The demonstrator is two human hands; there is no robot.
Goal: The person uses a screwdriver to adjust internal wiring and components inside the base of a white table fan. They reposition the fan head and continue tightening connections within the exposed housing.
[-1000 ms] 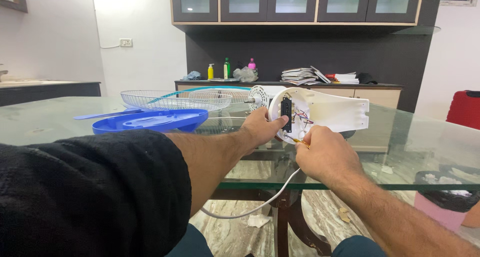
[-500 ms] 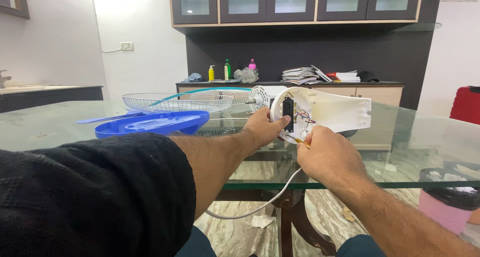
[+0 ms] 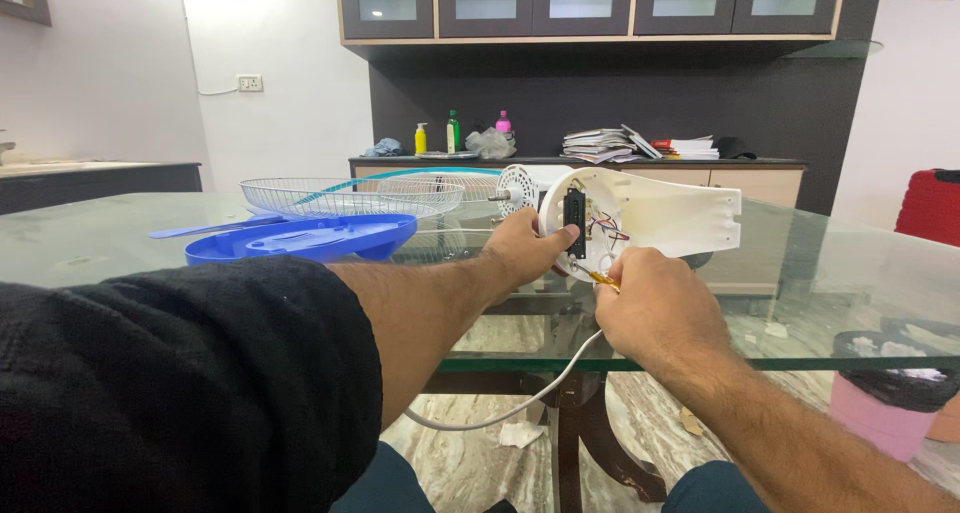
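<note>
Fig.: both hands at the open white fan base (image 3: 655,218), held up over the glass table (image 3: 850,273).
I saw L hand (image 3: 520,253) clamped on the base's round end, thumb by a black part; R hand (image 3: 655,308) closed on a yellow-tipped tool (image 3: 603,279) w/ tip at the wiring. White cord (image 3: 520,403) hung below. Blue blades (image 3: 300,238) & wire guard (image 3: 350,195) lay to the left.

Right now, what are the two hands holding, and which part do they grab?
The left hand grips the white fan housing by its round open end. The right hand pinches a yellow-handled tool, probably a screwdriver, by its handle.
</note>
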